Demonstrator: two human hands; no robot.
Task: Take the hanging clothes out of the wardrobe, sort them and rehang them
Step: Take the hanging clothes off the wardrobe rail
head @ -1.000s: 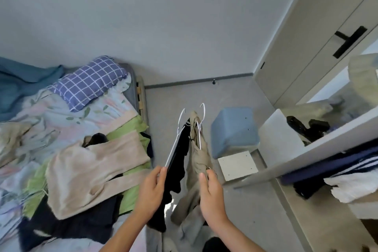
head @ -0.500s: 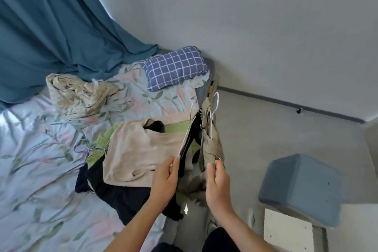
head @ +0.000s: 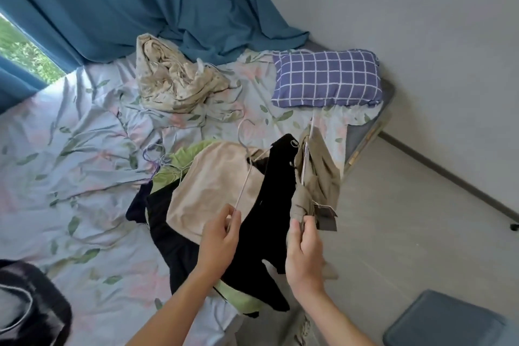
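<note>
Over the bed point(head: 84, 149), left hand point(head: 217, 241) pinching a white hanger point(head: 247, 174) carrying a black garment point(head: 269, 205), right hand point(head: 304, 250) gripping a khaki garment point(head: 317, 177) just beside; best lowered separately onto the pile ahead, hooks kept untangled.

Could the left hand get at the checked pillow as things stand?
Probably not right away: the left hand pinches the hanger of a black garment, and the pillow lies across the bed beyond the clothes pile.
</note>
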